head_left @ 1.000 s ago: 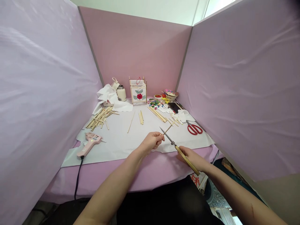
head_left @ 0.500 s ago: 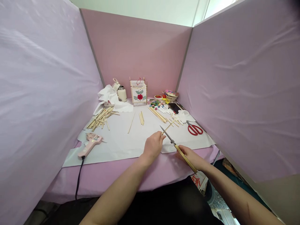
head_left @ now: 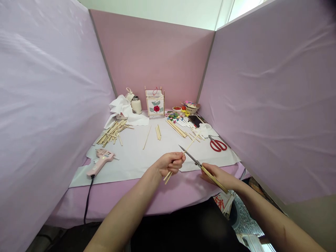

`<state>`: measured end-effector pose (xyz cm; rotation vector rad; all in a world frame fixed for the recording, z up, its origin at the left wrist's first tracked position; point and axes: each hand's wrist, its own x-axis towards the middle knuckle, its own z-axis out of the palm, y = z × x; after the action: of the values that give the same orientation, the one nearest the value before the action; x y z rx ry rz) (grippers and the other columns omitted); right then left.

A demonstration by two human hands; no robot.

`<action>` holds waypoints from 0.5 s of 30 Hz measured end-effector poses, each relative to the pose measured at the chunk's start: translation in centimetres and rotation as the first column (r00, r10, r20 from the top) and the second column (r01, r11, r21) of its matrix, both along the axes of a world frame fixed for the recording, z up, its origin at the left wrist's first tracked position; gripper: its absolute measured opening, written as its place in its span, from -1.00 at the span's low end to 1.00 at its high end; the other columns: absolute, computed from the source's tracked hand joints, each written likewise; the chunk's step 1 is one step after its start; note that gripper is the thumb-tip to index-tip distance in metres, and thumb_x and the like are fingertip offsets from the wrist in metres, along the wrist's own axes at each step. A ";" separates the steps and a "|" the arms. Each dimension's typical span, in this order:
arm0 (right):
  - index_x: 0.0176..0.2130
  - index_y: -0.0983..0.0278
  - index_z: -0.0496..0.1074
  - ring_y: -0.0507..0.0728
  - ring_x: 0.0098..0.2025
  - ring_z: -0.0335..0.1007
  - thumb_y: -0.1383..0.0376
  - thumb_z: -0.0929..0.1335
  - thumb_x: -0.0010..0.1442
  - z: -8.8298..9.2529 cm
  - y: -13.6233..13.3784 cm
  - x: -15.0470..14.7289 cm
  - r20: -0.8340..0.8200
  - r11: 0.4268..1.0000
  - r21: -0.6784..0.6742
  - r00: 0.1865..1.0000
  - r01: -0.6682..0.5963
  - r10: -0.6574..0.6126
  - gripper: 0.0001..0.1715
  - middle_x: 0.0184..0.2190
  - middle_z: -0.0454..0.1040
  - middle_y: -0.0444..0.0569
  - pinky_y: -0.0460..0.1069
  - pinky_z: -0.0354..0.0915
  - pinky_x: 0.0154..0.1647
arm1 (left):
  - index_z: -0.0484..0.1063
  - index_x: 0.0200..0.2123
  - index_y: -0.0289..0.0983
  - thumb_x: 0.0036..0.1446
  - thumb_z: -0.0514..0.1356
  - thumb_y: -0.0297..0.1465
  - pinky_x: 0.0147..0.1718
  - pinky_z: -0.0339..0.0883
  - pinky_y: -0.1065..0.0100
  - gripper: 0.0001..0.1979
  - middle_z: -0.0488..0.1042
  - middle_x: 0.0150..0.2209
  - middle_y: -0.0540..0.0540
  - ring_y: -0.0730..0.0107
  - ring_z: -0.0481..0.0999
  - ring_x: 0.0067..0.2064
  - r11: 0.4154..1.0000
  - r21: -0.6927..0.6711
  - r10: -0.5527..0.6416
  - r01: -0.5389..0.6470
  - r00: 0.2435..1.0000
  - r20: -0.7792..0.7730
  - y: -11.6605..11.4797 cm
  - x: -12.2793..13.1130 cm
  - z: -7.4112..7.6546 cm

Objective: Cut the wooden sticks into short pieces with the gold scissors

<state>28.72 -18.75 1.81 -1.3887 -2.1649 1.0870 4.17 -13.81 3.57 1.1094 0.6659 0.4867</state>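
At six o'clock the left hand [head_left: 170,164] grips wooden sticks [head_left: 190,145] closed; at four the right hand [head_left: 214,174] tightly grips a knife [head_left: 193,158], whose blade could slip and cut.

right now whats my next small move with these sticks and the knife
Probably pinch the wooden sticks tighter in your left hand first: their lower ends splay apart below it, and the knife in your right hand crosses them just above.
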 end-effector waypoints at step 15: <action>-0.47 0.25 0.20 0.03 -0.51 0.17 0.06 0.27 0.15 0.2 -0.3 -2.9 0.063 0.981 -0.019 0.980 0.192 -0.191 -0.66 -0.55 0.29 -0.15 -0.10 0.06 -0.52 | 0.26 -0.57 -0.27 0.14 0.03 -0.28 -0.51 -0.05 0.40 -0.71 0.20 -0.63 0.04 0.49 0.12 -0.54 0.544 0.779 0.677 -0.313 0.712 -0.186 -0.1 1.4 -1.2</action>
<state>25.77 -19.08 1.98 -1.6229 -2.0136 1.0150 5.59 -13.91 2.34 1.8073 1.3431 1.0731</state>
